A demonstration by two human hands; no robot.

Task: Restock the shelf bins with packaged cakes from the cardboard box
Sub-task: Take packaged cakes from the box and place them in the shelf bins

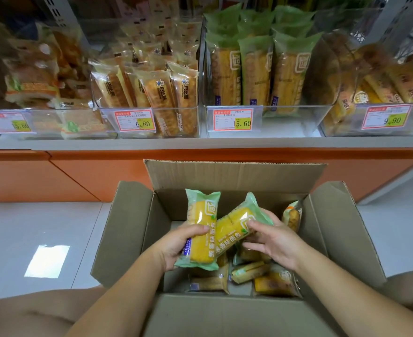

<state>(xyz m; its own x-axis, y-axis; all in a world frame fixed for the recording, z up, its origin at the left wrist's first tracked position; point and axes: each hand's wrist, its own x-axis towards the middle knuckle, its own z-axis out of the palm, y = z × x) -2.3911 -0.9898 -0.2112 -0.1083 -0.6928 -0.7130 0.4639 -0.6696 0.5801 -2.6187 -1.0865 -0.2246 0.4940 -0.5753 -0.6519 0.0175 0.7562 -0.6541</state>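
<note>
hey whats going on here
A person is restocking snacks. Their left hand grips one green-and-yellow wrapped cake packet and their right hand holds a second green-and-yellow packet, tilted, both over the open brown cardboard box. More loose packets lie in the bottom of the box. On the grey shelf above, the clear plastic bin of matching green packets looks fairly full; neither held packet is in it yet.

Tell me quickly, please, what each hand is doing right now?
Left hand: grips a green-wrapped cake.
Right hand: holds a second green-wrapped cake.
</note>
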